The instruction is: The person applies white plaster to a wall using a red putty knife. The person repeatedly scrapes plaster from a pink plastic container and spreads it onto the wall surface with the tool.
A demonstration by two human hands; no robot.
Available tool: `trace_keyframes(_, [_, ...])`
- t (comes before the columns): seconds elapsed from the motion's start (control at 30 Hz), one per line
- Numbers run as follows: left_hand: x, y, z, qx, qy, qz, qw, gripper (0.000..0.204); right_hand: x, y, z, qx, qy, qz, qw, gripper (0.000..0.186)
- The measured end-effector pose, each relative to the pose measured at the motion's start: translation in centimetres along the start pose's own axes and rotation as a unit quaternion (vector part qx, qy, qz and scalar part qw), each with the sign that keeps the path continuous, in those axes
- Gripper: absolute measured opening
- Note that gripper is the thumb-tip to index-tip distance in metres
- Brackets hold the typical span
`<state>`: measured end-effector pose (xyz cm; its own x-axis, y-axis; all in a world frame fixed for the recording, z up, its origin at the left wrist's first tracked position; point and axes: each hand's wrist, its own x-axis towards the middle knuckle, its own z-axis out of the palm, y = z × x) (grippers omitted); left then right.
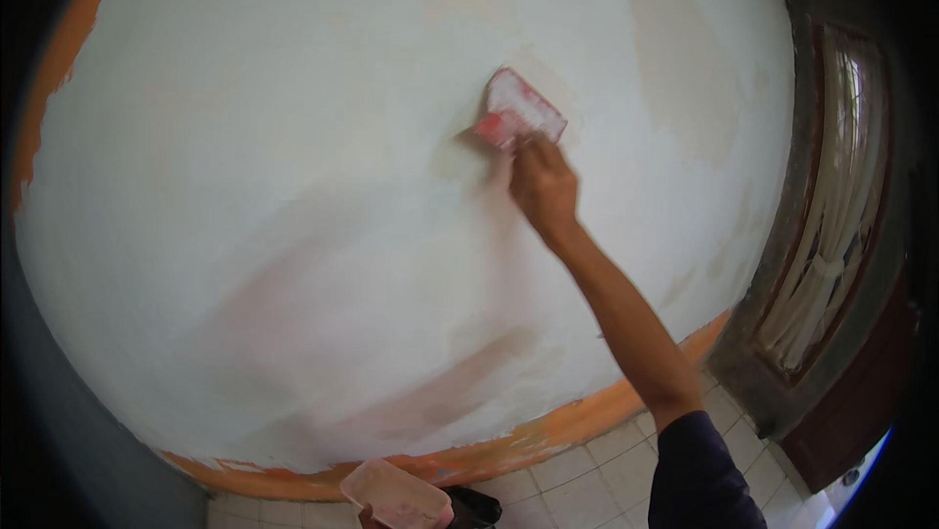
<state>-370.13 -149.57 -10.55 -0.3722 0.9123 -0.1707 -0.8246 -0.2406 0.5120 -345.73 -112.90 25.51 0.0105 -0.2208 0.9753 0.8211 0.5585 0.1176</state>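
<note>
Largely pale already, the wall [245, 109] still shows beige patches [682, 60] and orange edging [562, 428]
Right hand [546, 187] pinches a putty scraper [523, 104], fingers together; left hand [368, 519] grips a plastic tub [399, 496]

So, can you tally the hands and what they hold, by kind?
Hands: 2 (right hand; left hand, mostly out of view)
Scraper: 1, in the right hand
Tub: 1, in the left hand
Total: 4

The right hand [544, 182] is gripping a red-and-white scraper [528, 107] at the pale wall [274, 89]. The left hand [368, 519], mostly out of frame, is holding a tub [396, 496]. An orange band [572, 423] is edging the wall above tiles [572, 498]; a curtain [827, 265] is hanging at right.
</note>
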Motion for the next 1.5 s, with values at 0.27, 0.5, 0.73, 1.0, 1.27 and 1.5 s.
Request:
trace_keyframes(0.27, [0.2,-1.4,-1.3,-0.002,0.0,0.011,1.0,0.066,-9.4,-9.5,-4.0,0.104,-0.121,-0.089,0.983,0.028])
trace_keyframes(0.5, [-3.9,-3.1,0.0,0.003,0.002,-0.004,1.0,0.066,-2.2,0.9,-11.1,0.009,-0.02,0.011,1.0,0.018])
trace_keyframes(0.73, [-4.1,-2.8,0.6,-0.003,-0.004,-0.015,1.0,0.067,-0.6,4.7,-7.7,0.028,-0.028,0.015,0.999,0.025])
trace_keyframes(1.0, [-2.4,-0.5,2.0,-0.019,-0.036,-0.027,0.999,0.07,-10.8,-9.5,-10.3,0.22,-0.184,0.028,0.957,0.026])
trace_keyframes(1.27, [-3.1,-1.1,2.6,0.0,-0.028,-0.029,0.999,0.069,3.0,4.5,-11.2,0.016,0.079,0.076,0.994,0.018])
trace_keyframes(1.5, [-2.1,-2.8,3.6,-0.001,-0.019,-0.029,0.999,0.069,-9.9,3.4,-5.6,-0.028,-0.065,0.001,0.997,0.026])
